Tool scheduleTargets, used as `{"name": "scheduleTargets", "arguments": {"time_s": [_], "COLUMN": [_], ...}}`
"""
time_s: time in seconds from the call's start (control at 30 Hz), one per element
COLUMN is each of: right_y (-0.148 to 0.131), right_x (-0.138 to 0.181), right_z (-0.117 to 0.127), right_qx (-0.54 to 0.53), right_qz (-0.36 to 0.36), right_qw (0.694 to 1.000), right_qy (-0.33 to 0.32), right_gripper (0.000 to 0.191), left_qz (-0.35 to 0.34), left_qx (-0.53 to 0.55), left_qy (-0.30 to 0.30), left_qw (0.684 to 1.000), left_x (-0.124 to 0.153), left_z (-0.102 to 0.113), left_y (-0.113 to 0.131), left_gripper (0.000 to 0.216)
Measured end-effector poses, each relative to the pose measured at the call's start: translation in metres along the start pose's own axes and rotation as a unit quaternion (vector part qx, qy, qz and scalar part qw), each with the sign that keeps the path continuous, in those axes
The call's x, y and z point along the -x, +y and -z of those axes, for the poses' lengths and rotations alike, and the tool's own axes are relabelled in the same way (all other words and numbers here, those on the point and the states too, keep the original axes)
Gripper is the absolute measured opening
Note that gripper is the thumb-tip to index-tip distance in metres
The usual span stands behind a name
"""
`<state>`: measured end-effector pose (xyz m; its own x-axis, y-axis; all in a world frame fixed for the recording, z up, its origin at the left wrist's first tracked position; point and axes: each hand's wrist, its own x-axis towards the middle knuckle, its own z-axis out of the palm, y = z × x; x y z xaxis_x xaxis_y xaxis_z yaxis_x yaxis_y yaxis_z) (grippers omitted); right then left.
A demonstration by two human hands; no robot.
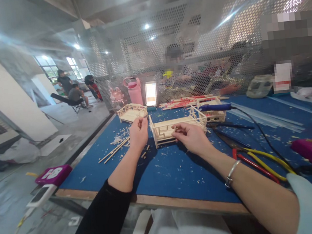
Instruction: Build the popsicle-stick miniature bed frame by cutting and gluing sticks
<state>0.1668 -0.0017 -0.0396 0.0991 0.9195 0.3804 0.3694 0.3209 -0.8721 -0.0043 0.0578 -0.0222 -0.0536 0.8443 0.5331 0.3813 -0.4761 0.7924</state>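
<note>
A small bed-like frame built of pale wooden sticks (162,126) stands upright in the middle of the blue table. At its front rail, my right hand (192,137) is closed in a pinch, with a short pale wooden stick (176,128) showing at the fingertips. My left hand (140,131) is raised just left of this frame, thumb and fingers pressed together; what they hold, if anything, is hidden. Behind the left hand stands a second stick-built frame (130,114). Another stick frame (218,114) is at the back right, partly behind a blue-handled corded tool (215,107).
Loose sticks (115,150) and wood scraps lie left of centre. Yellow-and-red-handled pliers (262,162) rest at the right, near a black cord. Red-and-pale sticks (184,102), a pink bottle (134,91), a lit screen (151,93) and a jar (259,86) line the back, before a perforated screen.
</note>
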Motion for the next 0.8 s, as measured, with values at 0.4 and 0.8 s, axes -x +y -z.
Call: {"name": "scheduleTargets", "arguments": {"time_s": [0.4,0.8], "right_y": [-0.0057,-0.0043], "right_x": [0.0029,0.0006], "right_z": [-0.0055,-0.0058], "right_qx": [0.176,0.182], "right_qz": [0.032,0.019], "right_qw": [0.984,0.983], "right_qy": [0.019,0.000], "right_gripper": [0.027,0.031], "left_qz": [-0.008,-0.010], "left_qx": [-0.007,-0.013], "left_qy": [-0.055,-0.058], "left_qw": [0.998,0.998], "left_x": [0.0038,0.0053], "left_z": [-0.0022,-0.0046], "left_y": [0.0028,0.0028], "left_gripper": [0.020,0.022]}}
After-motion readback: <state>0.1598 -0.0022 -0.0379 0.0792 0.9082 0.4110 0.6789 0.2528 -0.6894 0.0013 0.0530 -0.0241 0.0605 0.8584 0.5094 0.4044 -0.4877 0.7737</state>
